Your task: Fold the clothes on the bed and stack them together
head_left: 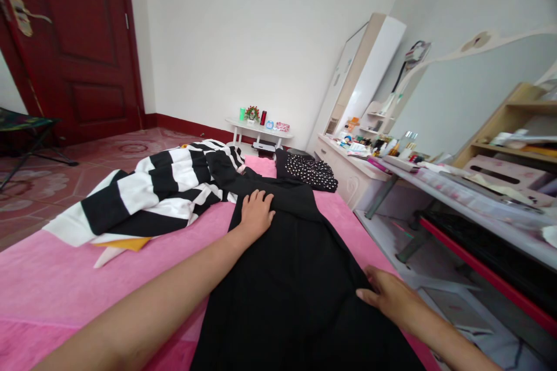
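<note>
A long black garment [296, 278] lies spread over the pink bed cover [174, 278], widening toward me. Its exact kind cannot be made out. Resting flat on its upper left part is my left hand [257, 211], open, with the fingers stretched away from me. My right hand [383, 293] is at the garment's right edge, thumb and fingers closed on the cloth. Left of the garment, a black-and-white striped cloth [143, 188] lies in a loose heap, partly touching it. A folded black garment with white dots [307, 171] sits beyond, at the far end of the bed.
To the right stands a dressing table [348, 156] with bottles and a mirror [478, 87]; a long desk [470, 191] with boxes runs nearer me. A low white table [261, 129] is by the far wall. A folding stool [30, 133] stands near the red door [96, 46].
</note>
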`<state>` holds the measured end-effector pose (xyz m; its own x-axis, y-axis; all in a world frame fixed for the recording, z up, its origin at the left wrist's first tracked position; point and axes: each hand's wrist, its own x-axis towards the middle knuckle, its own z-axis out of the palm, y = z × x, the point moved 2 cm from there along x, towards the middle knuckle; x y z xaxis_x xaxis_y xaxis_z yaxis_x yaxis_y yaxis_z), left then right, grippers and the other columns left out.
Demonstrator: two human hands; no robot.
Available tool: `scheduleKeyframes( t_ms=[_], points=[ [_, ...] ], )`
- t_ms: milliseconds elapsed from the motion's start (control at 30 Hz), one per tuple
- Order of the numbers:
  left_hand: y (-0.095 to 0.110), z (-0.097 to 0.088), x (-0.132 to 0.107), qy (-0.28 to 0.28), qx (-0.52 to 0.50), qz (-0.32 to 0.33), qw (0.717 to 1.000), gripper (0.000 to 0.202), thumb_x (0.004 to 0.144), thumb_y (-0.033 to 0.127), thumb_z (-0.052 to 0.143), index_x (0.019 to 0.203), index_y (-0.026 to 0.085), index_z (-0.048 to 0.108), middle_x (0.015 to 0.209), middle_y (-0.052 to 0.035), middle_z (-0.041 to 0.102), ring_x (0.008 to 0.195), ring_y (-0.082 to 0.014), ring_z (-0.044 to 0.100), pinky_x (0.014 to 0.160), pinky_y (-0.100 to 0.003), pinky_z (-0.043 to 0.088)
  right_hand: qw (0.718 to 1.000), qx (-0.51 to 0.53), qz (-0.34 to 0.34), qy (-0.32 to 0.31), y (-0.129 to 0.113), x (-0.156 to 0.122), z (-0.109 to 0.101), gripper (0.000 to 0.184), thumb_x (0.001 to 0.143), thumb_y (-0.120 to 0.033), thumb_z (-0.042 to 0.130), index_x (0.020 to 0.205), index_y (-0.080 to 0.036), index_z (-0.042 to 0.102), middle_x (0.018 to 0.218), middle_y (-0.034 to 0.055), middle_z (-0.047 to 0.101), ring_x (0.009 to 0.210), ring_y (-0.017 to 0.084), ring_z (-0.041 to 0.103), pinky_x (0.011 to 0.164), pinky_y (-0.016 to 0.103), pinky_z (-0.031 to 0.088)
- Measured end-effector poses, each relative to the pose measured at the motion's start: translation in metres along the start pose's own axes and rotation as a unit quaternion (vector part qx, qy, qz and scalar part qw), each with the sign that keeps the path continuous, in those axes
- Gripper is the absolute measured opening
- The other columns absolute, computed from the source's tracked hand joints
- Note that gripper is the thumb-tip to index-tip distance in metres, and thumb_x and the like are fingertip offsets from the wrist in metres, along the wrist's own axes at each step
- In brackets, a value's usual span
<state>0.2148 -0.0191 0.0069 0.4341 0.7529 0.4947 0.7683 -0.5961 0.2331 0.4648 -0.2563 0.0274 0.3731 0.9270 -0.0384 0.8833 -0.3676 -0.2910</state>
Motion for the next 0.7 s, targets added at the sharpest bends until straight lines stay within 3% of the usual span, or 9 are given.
scheduleKeyframes(
  t_ms=[67,167,233,367,433,567,700],
  points=[
    [-0.002,-0.004,0.010,-0.011,0.023,0.013,1.000,0.037,0.084,0.030,0.055,0.121,0.024,0.056,0.123,-0.0101,0.056,0.116,-0.0291,0.046,0.093,-0.044,0.037,0.997,0.082,-0.010,-0.004,-0.003,-0.002,0.000,0.018,0.068,-0.038,0.063,0.074,-0.021,0.059,0.070,0.0026,0.065,0.072,0.023,0.064,0.064,0.030,0.047],
    [-0.005,-0.013,0.031,-0.038,0.049,0.049,0.997,0.022,0.085,0.025,0.053,0.101,0.024,0.068,0.103,-0.0080,0.065,0.099,-0.0256,0.056,0.084,-0.038,0.040,0.976,0.217,-0.023,-0.022,-0.026,-0.003,-0.012,0.026,0.068,-0.044,0.062,0.065,-0.021,0.053,0.060,-0.0004,0.059,0.063,0.020,0.060,0.058,0.028,0.045],
    [-0.007,-0.022,0.048,-0.044,0.055,0.063,0.996,0.021,0.086,0.024,0.052,0.095,0.024,0.070,0.096,-0.0071,0.067,0.093,-0.0234,0.059,0.081,-0.035,0.040,0.948,0.313,-0.026,-0.053,-0.049,-0.005,-0.025,0.030,0.067,-0.048,0.064,0.066,-0.020,0.054,0.060,-0.0005,0.059,0.063,0.019,0.060,0.059,0.028,0.046],
    [-0.014,-0.050,0.081,-0.019,0.068,0.056,0.996,0.029,0.088,0.027,0.045,0.106,0.025,0.068,0.102,-0.0078,0.067,0.094,-0.0240,0.060,0.078,-0.034,0.041,0.885,0.447,-0.033,-0.127,-0.098,-0.011,-0.045,0.035,0.068,-0.049,0.067,0.084,-0.018,0.063,0.071,0.0024,0.065,0.070,0.020,0.063,0.069,0.030,0.049],
    [-0.023,-0.065,0.091,0.008,0.080,0.054,0.995,0.030,0.088,0.026,0.044,0.108,0.026,0.067,0.104,-0.0066,0.066,0.096,-0.0245,0.060,0.077,-0.033,0.042,0.877,0.457,-0.051,-0.139,-0.116,-0.014,-0.043,0.038,0.071,-0.047,0.066,0.095,-0.018,0.065,0.077,0.0034,0.066,0.073,0.020,0.063,0.071,0.031,0.049],
    [-0.056,-0.082,0.089,0.044,0.122,0.051,0.990,0.031,0.085,0.021,0.044,0.105,0.028,0.067,0.098,-0.0048,0.066,0.091,-0.0241,0.062,0.070,-0.032,0.042,0.920,0.359,-0.090,-0.127,-0.132,-0.019,-0.018,0.046,0.075,-0.039,0.064,0.116,-0.018,0.061,0.075,0.0011,0.063,0.070,0.016,0.058,0.061,0.025,0.044],
    [-0.096,-0.073,0.059,0.022,0.156,0.055,0.986,0.031,0.084,0.019,0.043,0.102,0.026,0.067,0.091,-0.0050,0.064,0.086,-0.0241,0.061,0.066,-0.032,0.042,0.927,0.279,-0.125,-0.217,-0.134,-0.007,0.003,0.036,0.078,-0.041,0.062,0.103,-0.016,0.067,0.062,-0.0024,0.057,0.055,0.009,0.052,0.050,0.021,0.036]
  ],
)
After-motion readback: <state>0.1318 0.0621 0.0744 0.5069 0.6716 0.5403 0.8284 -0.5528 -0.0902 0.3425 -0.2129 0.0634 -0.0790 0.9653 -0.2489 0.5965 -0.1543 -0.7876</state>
